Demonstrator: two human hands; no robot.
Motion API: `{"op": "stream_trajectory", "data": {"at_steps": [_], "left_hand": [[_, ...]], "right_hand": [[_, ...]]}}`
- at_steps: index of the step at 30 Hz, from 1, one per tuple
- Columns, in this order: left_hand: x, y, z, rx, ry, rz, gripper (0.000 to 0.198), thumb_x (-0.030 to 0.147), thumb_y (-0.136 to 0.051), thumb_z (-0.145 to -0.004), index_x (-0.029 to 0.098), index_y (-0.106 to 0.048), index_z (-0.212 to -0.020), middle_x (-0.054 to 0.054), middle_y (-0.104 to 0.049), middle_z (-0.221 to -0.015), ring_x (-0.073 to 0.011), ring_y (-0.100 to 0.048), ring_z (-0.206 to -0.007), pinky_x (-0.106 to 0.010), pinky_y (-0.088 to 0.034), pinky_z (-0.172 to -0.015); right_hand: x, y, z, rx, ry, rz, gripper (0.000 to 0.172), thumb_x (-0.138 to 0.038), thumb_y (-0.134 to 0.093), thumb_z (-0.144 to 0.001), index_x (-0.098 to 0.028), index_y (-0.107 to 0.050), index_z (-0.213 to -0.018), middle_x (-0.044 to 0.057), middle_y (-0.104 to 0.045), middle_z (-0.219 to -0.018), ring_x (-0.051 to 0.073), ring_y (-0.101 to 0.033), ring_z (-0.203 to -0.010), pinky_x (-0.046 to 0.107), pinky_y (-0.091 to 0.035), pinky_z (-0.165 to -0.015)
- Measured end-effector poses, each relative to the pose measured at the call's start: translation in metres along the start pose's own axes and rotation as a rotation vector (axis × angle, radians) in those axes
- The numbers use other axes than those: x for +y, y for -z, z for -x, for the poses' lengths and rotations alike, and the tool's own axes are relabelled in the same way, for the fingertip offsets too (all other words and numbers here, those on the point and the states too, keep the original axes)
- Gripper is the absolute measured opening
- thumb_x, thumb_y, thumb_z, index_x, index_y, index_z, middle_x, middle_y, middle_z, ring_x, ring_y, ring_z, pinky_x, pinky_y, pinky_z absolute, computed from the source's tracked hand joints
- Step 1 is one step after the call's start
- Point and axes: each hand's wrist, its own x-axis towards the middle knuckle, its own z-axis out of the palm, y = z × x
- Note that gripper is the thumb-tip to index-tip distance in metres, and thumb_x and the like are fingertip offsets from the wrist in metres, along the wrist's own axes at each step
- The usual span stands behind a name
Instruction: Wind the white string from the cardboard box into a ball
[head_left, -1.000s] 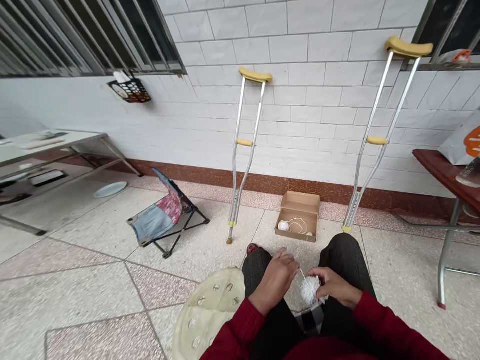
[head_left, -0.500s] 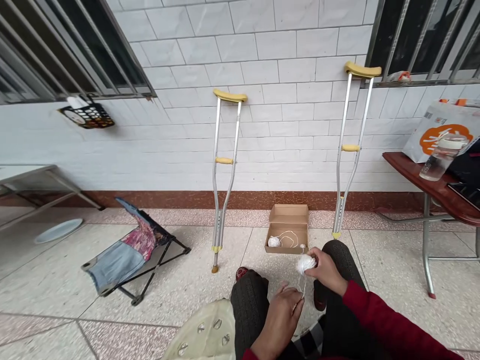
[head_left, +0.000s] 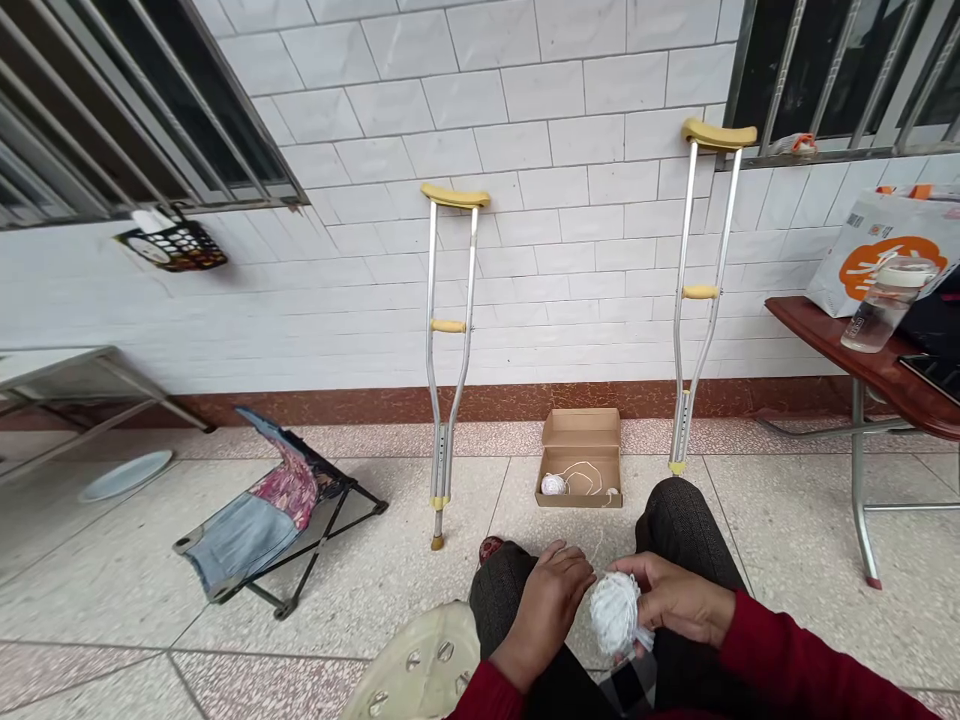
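The ball (head_left: 613, 612) is between my hands, above the gap between my knees, well off the floor (head_left: 420, 560). It is roundish, white and wound from yarn, so I see no clear long axis in it. My right hand (head_left: 679, 600) holds it from the right, thumb and fingers curved around that side, and is plainly the nearer one. My left hand (head_left: 551, 595) is just to the left of the ball, back upward, fingers loosely bent and pointing toward it; I can't tell whether they pinch anything. A thin strand (head_left: 598, 550) rises from between the hands, ahead and away from me; it is too fine to follow to its end. That way lies the open box (head_left: 581, 500), straight ahead on the floor, near the edge where floor meets wall, its lid toward the wall. A second ball (head_left: 553, 485) sits at its left end, near the front edge, with loose yarn (head_left: 585, 470) looping rightward from it.
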Motion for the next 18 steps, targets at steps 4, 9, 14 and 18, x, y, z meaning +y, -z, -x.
{"op": "stream_trajectory", "data": {"at_steps": [4,9,14,18], "left_hand": [[0.001,-0.018,-0.006,0.110,0.093,0.155,0.027,0.021,-0.042,-0.095,0.019,-0.063,-0.079,-0.004,-0.066,-0.082,-0.0187,-0.060,-0.081,-0.032,-0.045,-0.081],[-0.010,-0.045,0.006,0.153,0.208,0.136,0.034,0.028,-0.041,-0.097,0.018,-0.062,-0.071,-0.004,-0.066,-0.073,-0.0195,-0.059,-0.075,-0.029,-0.044,-0.070],[-0.003,-0.066,0.023,0.082,0.212,0.124,0.038,0.029,-0.042,-0.097,0.018,-0.058,-0.064,-0.002,-0.064,-0.064,-0.0174,-0.060,-0.068,-0.029,-0.046,-0.071],[0.012,-0.048,0.019,0.071,0.126,0.011,0.032,0.020,-0.040,-0.097,0.019,-0.058,-0.070,-0.001,-0.063,-0.069,-0.0157,-0.061,-0.070,-0.037,-0.044,-0.093]], "right_hand": [[-0.023,-0.005,0.000,0.152,0.146,0.124,0.033,-0.024,-0.076,-0.064,-0.015,-0.059,-0.090,0.001,-0.067,-0.077,0.015,-0.065,-0.061,0.022,-0.047,-0.050],[-0.021,0.004,-0.006,0.353,0.183,0.243,0.029,-0.027,-0.073,-0.064,-0.017,-0.053,-0.082,-0.004,-0.059,-0.063,0.009,-0.053,-0.046,0.017,-0.033,-0.037],[-0.025,0.021,-0.029,0.479,0.338,0.267,0.025,-0.031,-0.064,-0.070,-0.019,-0.051,-0.088,-0.005,-0.053,-0.064,0.009,-0.045,-0.047,0.019,-0.030,-0.038],[-0.010,0.045,-0.054,0.629,0.434,0.609,0.030,-0.017,-0.066,-0.060,-0.020,-0.054,-0.088,-0.002,-0.060,-0.079,0.015,-0.054,-0.071,0.025,-0.043,-0.062]]}}
